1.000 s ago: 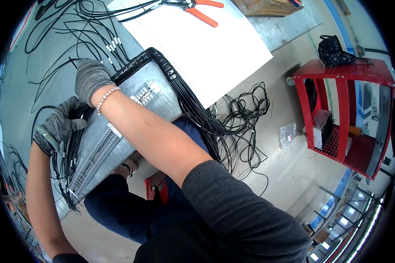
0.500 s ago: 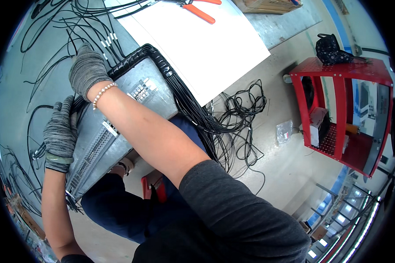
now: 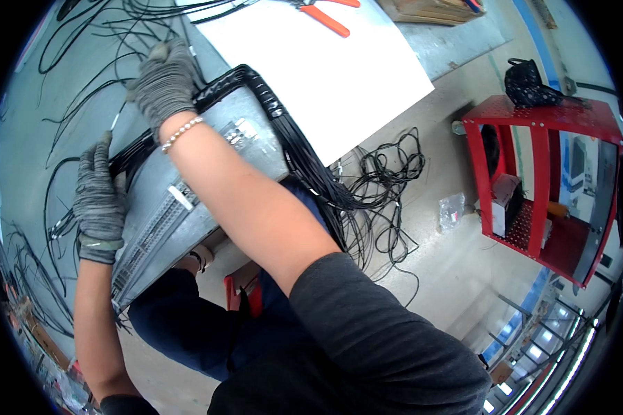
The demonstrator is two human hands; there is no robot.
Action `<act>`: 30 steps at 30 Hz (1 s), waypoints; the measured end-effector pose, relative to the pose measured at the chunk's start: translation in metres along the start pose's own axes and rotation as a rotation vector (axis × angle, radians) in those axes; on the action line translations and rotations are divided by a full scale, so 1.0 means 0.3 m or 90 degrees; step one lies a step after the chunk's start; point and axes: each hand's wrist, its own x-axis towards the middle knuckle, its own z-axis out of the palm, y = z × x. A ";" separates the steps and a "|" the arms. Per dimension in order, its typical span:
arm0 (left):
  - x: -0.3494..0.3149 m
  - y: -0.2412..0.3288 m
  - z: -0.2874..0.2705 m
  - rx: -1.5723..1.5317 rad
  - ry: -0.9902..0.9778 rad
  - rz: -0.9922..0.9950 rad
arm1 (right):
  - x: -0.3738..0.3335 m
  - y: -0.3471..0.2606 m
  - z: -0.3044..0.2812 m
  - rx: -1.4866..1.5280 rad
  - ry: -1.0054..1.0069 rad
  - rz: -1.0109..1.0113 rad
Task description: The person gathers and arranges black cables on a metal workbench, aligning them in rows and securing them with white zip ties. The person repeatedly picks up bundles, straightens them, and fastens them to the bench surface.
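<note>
Grey metal chassis overhangs the bench edge onto the lap, left hand flat on its side, right hand fingers curled over the black cable bundle; could slip off, snagging cables.

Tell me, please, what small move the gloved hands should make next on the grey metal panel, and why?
Probably press the black cable bundle flatter along the panel edge: the right hand rests at its far corner, the left hand at its side, and loose cables hang off the table.

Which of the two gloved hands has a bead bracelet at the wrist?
The right hand, reaching across to the far edge of the grey metal panel; the left hand has no bracelet.
</note>
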 end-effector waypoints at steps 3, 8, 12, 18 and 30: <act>0.010 0.007 0.015 -0.005 0.028 0.049 | 0.020 -0.091 -0.033 -0.975 -0.163 -0.429; 0.006 0.027 -0.024 -0.147 -0.029 -0.055 | -0.159 -0.099 0.135 -0.735 -0.180 -0.521; -0.018 -0.016 -0.026 -0.416 0.021 -0.102 | -0.265 -0.127 0.261 -0.730 -0.157 -0.572; 0.080 0.041 -0.088 -0.315 0.162 -0.104 | -0.365 -0.123 0.299 -0.813 -0.214 -0.636; 0.275 0.250 -0.253 -0.059 0.107 0.077 | -0.429 -0.132 0.326 -0.850 -0.268 -0.637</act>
